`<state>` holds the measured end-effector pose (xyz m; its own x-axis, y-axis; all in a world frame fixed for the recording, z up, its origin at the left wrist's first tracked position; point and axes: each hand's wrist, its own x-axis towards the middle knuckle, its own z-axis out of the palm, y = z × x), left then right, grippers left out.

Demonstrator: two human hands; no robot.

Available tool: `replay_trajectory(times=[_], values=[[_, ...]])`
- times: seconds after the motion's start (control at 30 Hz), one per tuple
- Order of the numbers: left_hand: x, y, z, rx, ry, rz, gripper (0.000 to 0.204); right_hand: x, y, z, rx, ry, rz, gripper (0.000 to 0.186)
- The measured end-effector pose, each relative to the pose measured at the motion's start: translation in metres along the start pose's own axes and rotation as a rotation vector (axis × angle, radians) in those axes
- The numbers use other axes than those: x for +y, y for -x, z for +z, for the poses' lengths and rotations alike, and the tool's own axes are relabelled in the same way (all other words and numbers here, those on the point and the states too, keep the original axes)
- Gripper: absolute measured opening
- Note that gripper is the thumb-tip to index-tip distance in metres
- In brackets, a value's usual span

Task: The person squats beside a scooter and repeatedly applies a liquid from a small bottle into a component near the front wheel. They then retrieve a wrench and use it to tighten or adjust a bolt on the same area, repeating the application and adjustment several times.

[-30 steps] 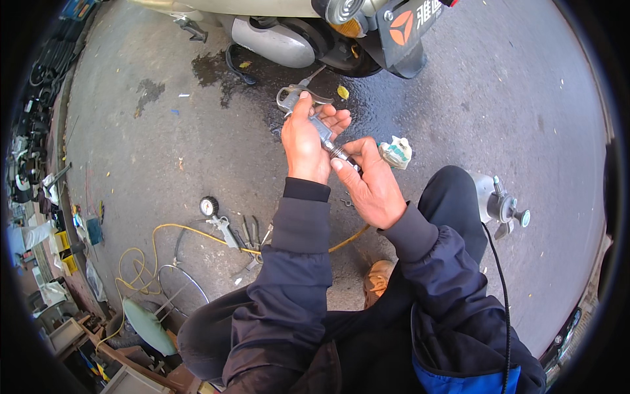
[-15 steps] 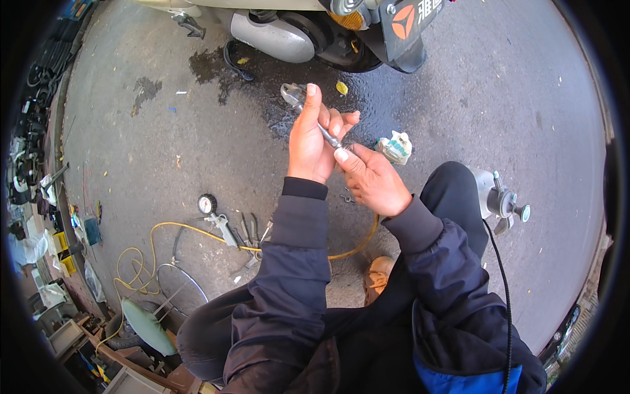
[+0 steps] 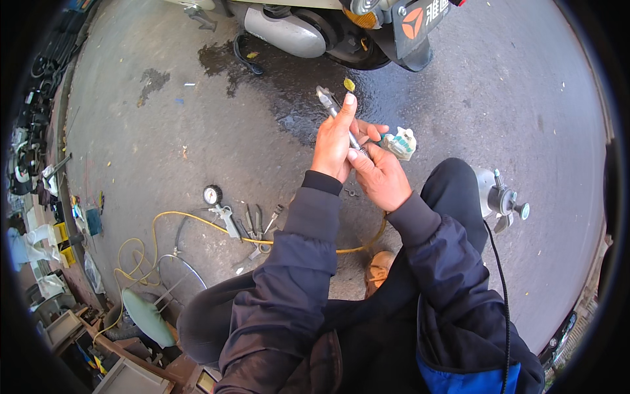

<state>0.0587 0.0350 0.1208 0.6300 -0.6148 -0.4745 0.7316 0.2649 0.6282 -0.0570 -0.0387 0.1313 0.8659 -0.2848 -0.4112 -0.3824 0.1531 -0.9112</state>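
Observation:
In front of my knees, both my hands hold a slim silver metal tool [image 3: 327, 98] with a wider head at its far end. My left hand [image 3: 333, 146] wraps round its shaft, thumb laid along it and some fingertips sticking out to the right. At the lower end, my right hand [image 3: 386, 180] pinches it between thumb and fingers. The tool slants from far left to near right. Its exact kind is unclear, as my fingers cover much of the shaft. A crumpled white and teal packet [image 3: 401, 143] lies on the ground just beyond my right hand.
A scooter [image 3: 289, 33] stands ahead over a wet patch. Left of my knees lie an inflator with a round gauge [image 3: 213, 195], pliers [image 3: 254, 217] and a yellow hose [image 3: 190, 215]. A silver canister-like object [image 3: 502, 200] stands right of my knee.
Both hands and the tool appear shifted to the right, the left hand more than the right. The tool's far end points more upright. The view itself has moved slightly.

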Motion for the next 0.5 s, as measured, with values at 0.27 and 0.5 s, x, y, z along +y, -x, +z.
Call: replay_trajectory(times=[0.27,0.5], values=[[0.009,-0.008,-0.003,0.048,-0.235,0.029,0.046,-0.005,-0.018,-0.017,-0.116,-0.092,-0.035,0.037],[-0.01,-0.004,0.02,-0.153,-1.025,0.01,0.084,0.006,-0.037,-0.042,0.21,0.406,-0.257,0.067]])
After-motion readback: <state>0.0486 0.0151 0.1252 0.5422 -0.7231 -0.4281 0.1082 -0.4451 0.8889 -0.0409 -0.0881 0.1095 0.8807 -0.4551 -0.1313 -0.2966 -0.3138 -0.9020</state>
